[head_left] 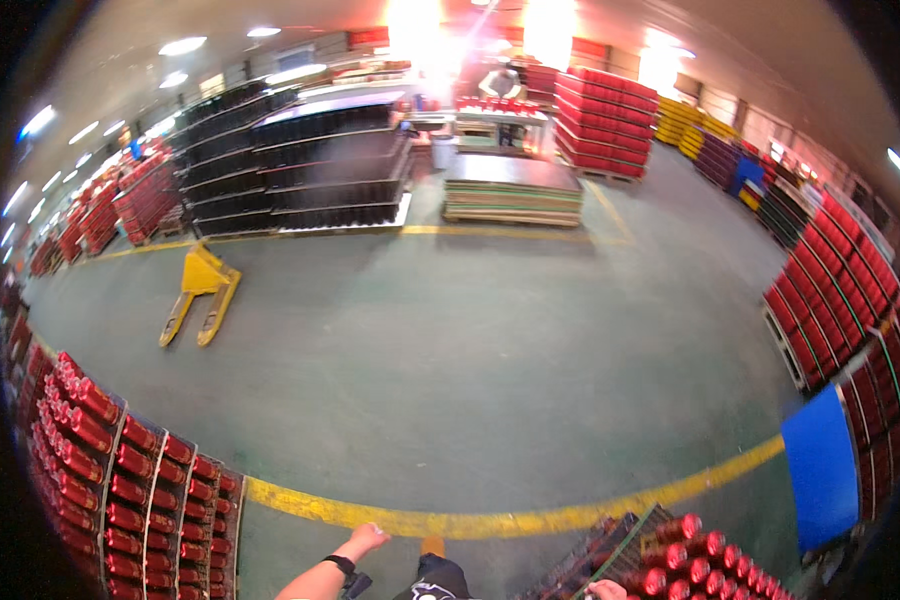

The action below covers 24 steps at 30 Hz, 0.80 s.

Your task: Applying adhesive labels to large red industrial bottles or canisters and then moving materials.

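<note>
My left hand (370,536) hangs over the floor near the yellow line, fingers curled in. Whether something small is in it I cannot make out. A black band (340,564) circles that wrist. My right hand (607,590) shows only in part at the lower edge, beside a stack of red-capped bottles (700,565). Most of its fingers are cut off by the frame, and contact with the stack is unclear. Left of me rises a tall stack of red bottles (125,485) in layers, held by light straps.
A yellow pallet jack (203,285) stands at far left. Ahead are layered black stacks (320,165), a pile of flat sheets (513,190) and a red stack (605,122). A blue board (822,465) leans by red stacks at right. Someone (500,82) stands behind a far table.
</note>
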{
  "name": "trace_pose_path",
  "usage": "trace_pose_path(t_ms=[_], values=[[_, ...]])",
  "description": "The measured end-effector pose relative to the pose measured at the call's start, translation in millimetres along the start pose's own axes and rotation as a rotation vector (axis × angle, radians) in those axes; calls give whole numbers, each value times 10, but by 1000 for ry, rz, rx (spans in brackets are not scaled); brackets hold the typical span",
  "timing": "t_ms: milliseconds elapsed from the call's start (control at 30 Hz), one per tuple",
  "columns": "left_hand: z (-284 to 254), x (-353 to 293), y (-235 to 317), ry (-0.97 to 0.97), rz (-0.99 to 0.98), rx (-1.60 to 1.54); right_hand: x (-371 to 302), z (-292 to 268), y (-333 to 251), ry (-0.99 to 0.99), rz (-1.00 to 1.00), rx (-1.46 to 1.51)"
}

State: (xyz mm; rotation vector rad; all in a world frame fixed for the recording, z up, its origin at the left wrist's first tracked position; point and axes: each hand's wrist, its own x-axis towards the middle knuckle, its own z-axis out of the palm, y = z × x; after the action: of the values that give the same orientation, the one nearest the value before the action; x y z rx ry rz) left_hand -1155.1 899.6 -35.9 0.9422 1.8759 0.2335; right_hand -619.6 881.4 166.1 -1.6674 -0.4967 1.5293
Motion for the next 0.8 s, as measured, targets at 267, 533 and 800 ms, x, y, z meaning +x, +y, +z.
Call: trace_pose_path(t_ms=[267,533,800], values=[[-781,830,1696,227,272,-205,1294,1598,-1022,-364,-194,-561],[-1652,1928,2064,270,36,-544,3702,2814,-1712,-440,-260,-938],[-2598,1651,1177,753,-552,-230,5863,4886,-2883,-475,-576,-1107]])
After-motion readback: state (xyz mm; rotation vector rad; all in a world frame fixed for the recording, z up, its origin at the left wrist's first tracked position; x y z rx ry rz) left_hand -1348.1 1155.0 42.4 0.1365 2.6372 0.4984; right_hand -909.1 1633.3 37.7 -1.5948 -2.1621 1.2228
